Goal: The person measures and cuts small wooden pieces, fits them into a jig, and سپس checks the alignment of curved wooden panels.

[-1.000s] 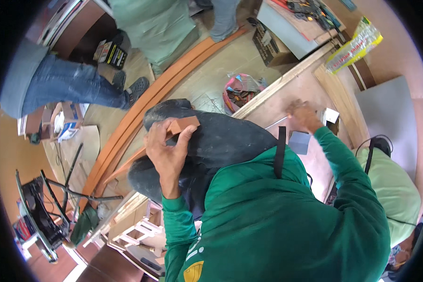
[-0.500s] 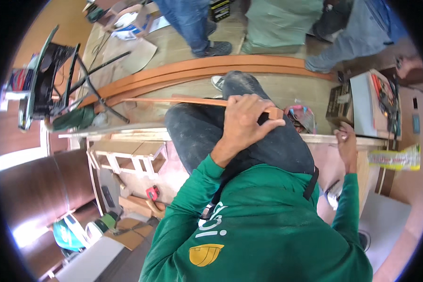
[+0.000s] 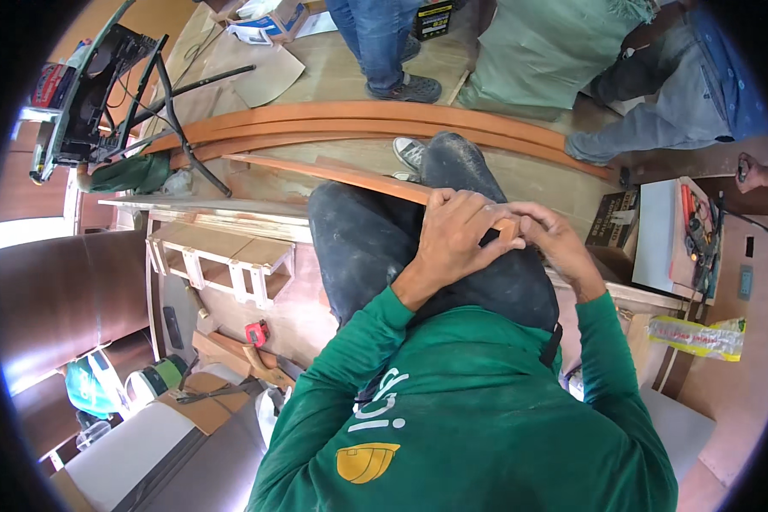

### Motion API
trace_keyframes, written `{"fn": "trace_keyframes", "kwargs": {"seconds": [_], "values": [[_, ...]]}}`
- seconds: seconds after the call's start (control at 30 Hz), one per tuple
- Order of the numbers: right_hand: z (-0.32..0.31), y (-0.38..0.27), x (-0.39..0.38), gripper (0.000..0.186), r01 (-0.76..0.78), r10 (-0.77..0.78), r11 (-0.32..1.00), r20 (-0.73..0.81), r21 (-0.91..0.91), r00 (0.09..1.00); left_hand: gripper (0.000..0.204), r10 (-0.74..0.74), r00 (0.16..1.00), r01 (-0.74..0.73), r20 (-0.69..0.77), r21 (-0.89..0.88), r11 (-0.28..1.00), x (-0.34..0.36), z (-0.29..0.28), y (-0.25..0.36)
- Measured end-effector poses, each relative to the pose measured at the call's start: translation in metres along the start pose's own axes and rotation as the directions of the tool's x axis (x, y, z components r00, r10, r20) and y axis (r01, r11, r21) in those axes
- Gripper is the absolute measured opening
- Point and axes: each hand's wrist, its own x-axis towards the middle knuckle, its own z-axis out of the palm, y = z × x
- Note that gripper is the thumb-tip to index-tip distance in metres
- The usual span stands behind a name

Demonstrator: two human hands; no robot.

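Note:
A long orange-brown wooden strip lies across my raised knees, slanting from far left down to my lap. My left hand is closed over it near its near end, thumb along the side. My right hand is at that squared end, with fingers bent and pressed together against the wood beside my left thumb. Whatever those fingers pinch, if anything, is hidden. A dark gap shows between the two hands above the strip's end.
Long orange-brown boards lie across the floor beyond my feet. A black folding-leg stand is at far left. Two people's legs are beyond the boards. At right are a cardboard box and tools; a red tape measure lies lower left.
My right hand has come from the far right, by the cardboard box, in to the strip's end beside my left hand. The left hand keeps its hold; the view has shifted slightly.

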Motion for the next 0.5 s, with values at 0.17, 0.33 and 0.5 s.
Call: {"fn": "trace_keyframes", "kwargs": {"seconds": [0.17, 0.33, 0.5], "values": [[0.009, 0.021, 0.003, 0.046, -0.003, -0.009, 0.933, 0.032, 0.361, 0.999, 0.047, 0.008, 1.000, -0.007, -0.031, 0.025, 1.000, -0.006, 0.003, 0.000], [0.008, 0.026, 0.005, 0.044, 0.062, -0.059, 0.955, -0.019, 0.290, 0.998, 0.049, 0.002, 0.995, 0.001, -0.095, 0.038, 0.999, -0.016, 0.013, -0.002], [-0.010, 0.023, 0.018, 0.041, 0.152, -0.149, 0.982, -0.031, 0.110, 0.988, 0.051, -0.030, 0.988, 0.035, -0.149, 0.033, 0.999, -0.011, 0.020, -0.001]]}}
